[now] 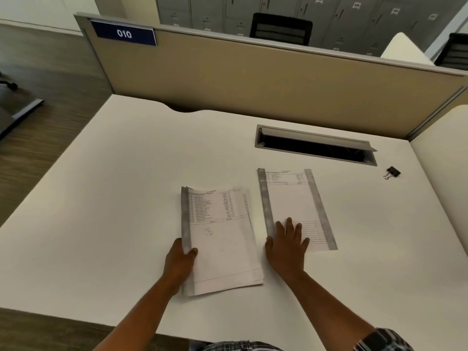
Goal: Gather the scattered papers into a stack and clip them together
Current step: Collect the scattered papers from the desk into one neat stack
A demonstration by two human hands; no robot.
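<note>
The left hand (180,259) holds a stack of papers (222,239) by its left edge, thumb on top. The right hand (287,245) lies flat, fingers straight, on a single sheet (293,198) just beside the stack. A black binder clip (392,172) sits far off past the right hand.

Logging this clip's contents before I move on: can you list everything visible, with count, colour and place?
paper stack: one, white with grey edge strips, desk centre
single sheet: one, white with grey strips, right of the stack
binder clip: one, black, far right of desk
desk: one, white
cable tray: one, grey, lid open, set in the desk behind the sheet
partition: one, beige, behind desk
sign 010: one, blue, partition's left end
lockers: several, grey, background
left hand: grips the stack's left edge
right hand: flat on the sheet
</note>
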